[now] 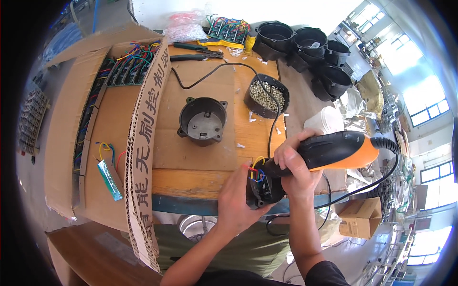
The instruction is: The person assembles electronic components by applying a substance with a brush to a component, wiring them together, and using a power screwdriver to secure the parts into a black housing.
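At the table's front edge my left hand (236,202) grips a round black housing (274,192), tipped on its side. Short red, yellow and blue wires (258,175) stick out of it by my fingertips. My right hand (299,169) is wrapped round an orange-and-black corded power tool (334,148). The tool's front end points left at the housing; its tip is hidden, so I cannot tell whether it touches anything inside. A second dark housing (204,138) stands upright with its mouth up on the cardboard sheet (171,155).
A cardboard box (140,157) with wired circuit boards (129,71) stands left. Behind lie pliers (195,51), more boards (228,29) and a plastic bag (185,28). A black tub of small metal parts (267,97), a white cup (327,120) and several black housings (310,40) are right.
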`<state>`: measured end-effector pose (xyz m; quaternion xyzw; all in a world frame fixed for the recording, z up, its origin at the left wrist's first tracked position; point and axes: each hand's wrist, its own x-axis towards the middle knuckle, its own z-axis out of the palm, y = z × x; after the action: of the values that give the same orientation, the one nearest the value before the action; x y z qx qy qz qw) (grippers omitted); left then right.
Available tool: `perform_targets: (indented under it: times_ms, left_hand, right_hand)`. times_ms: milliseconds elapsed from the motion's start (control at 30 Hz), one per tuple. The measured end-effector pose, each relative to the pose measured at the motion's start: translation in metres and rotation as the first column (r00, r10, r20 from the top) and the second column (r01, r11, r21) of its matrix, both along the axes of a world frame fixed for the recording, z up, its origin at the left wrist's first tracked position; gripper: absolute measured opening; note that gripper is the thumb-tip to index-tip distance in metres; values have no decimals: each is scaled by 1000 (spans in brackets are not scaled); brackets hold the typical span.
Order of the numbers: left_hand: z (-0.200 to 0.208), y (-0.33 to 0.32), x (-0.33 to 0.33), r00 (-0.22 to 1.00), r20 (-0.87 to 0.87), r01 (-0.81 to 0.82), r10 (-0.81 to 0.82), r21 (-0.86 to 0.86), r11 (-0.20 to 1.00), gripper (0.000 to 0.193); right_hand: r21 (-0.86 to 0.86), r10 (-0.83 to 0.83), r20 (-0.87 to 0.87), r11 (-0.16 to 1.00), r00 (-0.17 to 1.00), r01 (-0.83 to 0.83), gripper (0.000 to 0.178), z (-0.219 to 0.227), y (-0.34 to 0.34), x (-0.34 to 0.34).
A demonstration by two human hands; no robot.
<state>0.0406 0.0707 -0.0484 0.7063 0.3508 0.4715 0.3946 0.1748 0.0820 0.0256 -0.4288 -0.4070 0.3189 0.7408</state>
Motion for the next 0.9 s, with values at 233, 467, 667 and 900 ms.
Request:
perform_targets:
  times_ms: [233,467,667,900]
  left_hand:
    - [3,0,-3,999,11,-38,38,44,998,91]
    - [-1,-4,-8,999,24,-27,25,60,998,88]
    - [6,-7,2,1000,-2,-7,7,-44,999,88]
    - [21,-11,-17,1000,-19,-2,2,-28,1000,91]
  right_hand:
    - [-62,33,57,998,998,-30,42,-1,5,4]
    - [-56,124,142,992,982,-117,42,-7,1,3]
    - [-88,93,358,994,929,-66,36,-5,-2,9]
    - [-183,149,286,978,946,-99,55,27,-6,-8]
